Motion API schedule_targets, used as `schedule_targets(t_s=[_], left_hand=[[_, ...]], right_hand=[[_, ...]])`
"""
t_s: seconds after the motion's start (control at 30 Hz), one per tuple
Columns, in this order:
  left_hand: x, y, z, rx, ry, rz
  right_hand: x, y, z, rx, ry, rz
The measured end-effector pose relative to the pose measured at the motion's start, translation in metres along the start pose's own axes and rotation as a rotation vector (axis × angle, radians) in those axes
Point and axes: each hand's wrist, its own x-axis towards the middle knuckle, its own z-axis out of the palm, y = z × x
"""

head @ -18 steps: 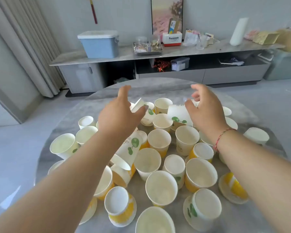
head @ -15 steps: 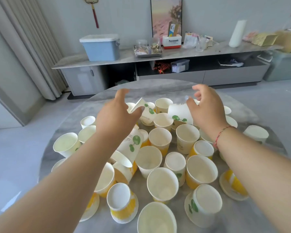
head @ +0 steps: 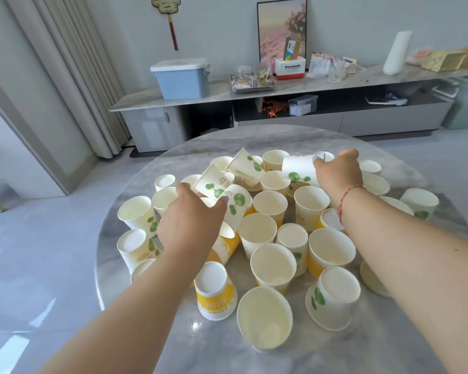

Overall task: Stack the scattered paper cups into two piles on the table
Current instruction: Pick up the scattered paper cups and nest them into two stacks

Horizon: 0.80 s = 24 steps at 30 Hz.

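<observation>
Several paper cups, white with green leaf prints or yellow bands, crowd the round marble table (head: 173,333); some stand upright, some are upside down, some lie tipped. My left hand (head: 192,220) wraps around a tipped green-leaf cup (head: 237,205) in the left middle of the cluster, thumb on its side. My right hand (head: 338,174) grips another green-leaf cup lying on its side (head: 297,168) at the far side of the cluster. An upside-down yellow cup (head: 214,290) and an upright white cup (head: 264,319) sit nearest me.
Beyond the table runs a long low cabinet (head: 254,90) against the wall, carrying a blue lidded box (head: 181,79), a tray and small items. Curtains hang at the left. Grey tiled floor surrounds the table.
Both hands dropped from above the cups and closed on them: the left onto a tipped leaf cup at the left middle, the right onto a sideways leaf cup at the far side.
</observation>
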Motion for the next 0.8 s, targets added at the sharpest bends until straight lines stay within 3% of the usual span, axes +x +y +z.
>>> schedule_targets(t_s=[0.2, 0.27, 0.37, 0.5, 0.67, 0.8], left_hand=[[0.002, 0.006, 0.014, -0.354, -0.003, -0.222], [0.0, 0.01, 0.01, -0.459, 0.02, -0.218], [-0.005, 0.02, -0.012, -0.524, 0.052, -0.045], [-0.024, 0.029, -0.063, -0.361, 0.02, 0.261], [-0.076, 0.016, -0.11, -0.154, -0.188, 0.498], [-0.122, -0.003, -0.122, 0.064, -0.404, 0.608]], right_hand=[[0.005, -0.001, 0.014, 0.196, 0.058, 0.001], [0.004, -0.004, 0.011, 0.283, 0.071, -0.054], [-0.008, -0.02, -0.014, 0.282, 0.109, -0.263], [-0.053, -0.042, -0.078, 0.24, 0.038, -0.579], [-0.141, -0.01, -0.147, -0.002, -0.202, -0.715], [-0.191, 0.039, -0.162, -0.225, -0.366, -0.814]])
